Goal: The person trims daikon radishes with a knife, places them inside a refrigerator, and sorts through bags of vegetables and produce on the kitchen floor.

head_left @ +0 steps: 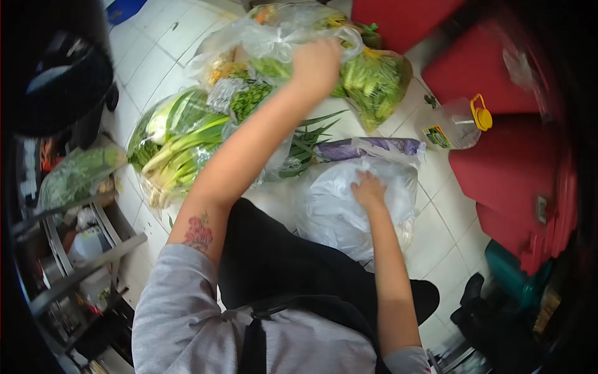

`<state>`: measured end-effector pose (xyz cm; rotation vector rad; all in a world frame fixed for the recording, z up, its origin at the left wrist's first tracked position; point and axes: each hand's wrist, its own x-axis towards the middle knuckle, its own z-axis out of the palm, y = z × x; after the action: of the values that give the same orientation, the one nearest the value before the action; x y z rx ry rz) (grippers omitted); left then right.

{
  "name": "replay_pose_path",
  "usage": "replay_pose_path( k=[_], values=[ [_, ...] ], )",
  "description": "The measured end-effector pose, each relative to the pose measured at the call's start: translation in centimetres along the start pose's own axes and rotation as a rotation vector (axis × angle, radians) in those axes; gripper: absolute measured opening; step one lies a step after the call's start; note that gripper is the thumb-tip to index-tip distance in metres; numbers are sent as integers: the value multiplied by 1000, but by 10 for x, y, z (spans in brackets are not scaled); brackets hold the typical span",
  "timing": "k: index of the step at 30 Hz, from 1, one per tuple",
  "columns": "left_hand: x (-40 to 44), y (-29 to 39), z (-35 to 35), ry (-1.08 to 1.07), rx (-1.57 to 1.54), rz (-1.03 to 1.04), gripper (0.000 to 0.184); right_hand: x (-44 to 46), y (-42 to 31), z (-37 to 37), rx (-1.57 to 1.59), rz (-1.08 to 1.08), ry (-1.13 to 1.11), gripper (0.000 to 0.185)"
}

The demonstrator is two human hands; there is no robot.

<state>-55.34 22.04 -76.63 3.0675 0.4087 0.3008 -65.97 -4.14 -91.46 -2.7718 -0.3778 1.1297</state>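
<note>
My left hand [317, 65] reaches far forward, a little blurred, with its fingers curled at the gathered top of a knotted clear plastic bag [265, 42] of vegetables. My right hand [370, 188] lies on a bulging white plastic bag [330, 202], fingers spread; what that bag holds is hidden. Just beyond it lies a long purple-wrapped bundle [367, 149]. Under my left forearm are a bag of long green-and-white stalks [180, 146], leafy herbs [249, 100] and dark pointed leaves [305, 149]. A bag of leafy greens [377, 84] sits right of my left hand.
A plastic bottle with a yellow cap and handle [451, 123] lies on the tiled floor [445, 227], beside red bins [504, 165] at the right. A metal rack [93, 262] and another bag of greens [81, 171] are at the left. A teal container [514, 274] stands lower right.
</note>
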Motion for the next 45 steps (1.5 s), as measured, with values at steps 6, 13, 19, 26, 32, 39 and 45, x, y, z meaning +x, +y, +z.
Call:
replay_pose_path(
  k=[6, 13, 19, 26, 32, 39, 45],
  values=[
    [-94, 103, 172, -92, 87, 561, 18, -49, 34, 75, -219, -51, 161, 71],
    [-113, 111, 164, -633, 760, 297, 42, -72, 34, 7, 467, -262, 555, 36],
    [-104, 182, 175, -448, 657, 160, 33, -111, 13, -36, 633, -240, 881, 17],
    [-133, 180, 125, -606, 1254, 472, 35, -122, 39, -41, 533, -302, 950, 16],
    [-113, 185, 79, -521, 503, 891, 25, -133, 54, -60, 621, -232, 1031, 19],
    [-110, 146, 239, -373, -422, 113, 20, -165, 47, -84, 618, -315, 1052, 23],
    [-132, 110, 213, -936, -106, 248, 60, -204, 38, -103, 556, -443, 1016, 22]
  ],
)
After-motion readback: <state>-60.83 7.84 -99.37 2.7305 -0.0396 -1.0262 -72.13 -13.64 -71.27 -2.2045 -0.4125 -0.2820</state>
